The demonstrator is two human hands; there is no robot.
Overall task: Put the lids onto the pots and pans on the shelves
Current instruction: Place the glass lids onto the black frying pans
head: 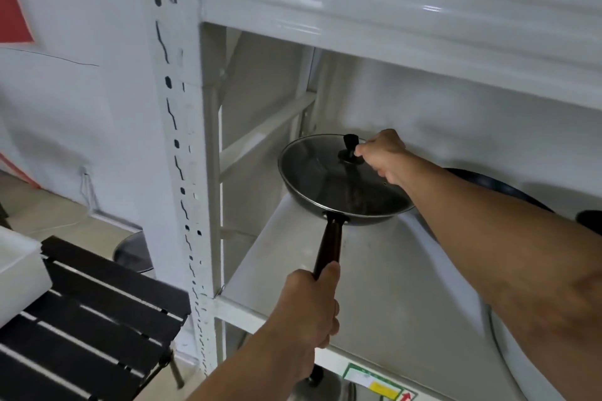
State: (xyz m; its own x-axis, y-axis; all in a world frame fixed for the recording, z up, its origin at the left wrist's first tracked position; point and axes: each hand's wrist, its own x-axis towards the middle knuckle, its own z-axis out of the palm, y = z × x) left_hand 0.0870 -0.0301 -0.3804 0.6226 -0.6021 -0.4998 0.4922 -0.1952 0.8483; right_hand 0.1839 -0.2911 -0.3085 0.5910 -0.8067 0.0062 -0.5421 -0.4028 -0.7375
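Hidden: a second dark pan (501, 187) beyond the right forearm, mostly covered.
Room: bare shelf (391, 286) between both hands.
Around: slatted black table (97, 312) left of the left hand.
Left hand (312, 306): wrapped around the frying pan (342, 202) handle.
Right hand (382, 155): pinching the knob of the glass lid (325, 172), which sits on that pan.
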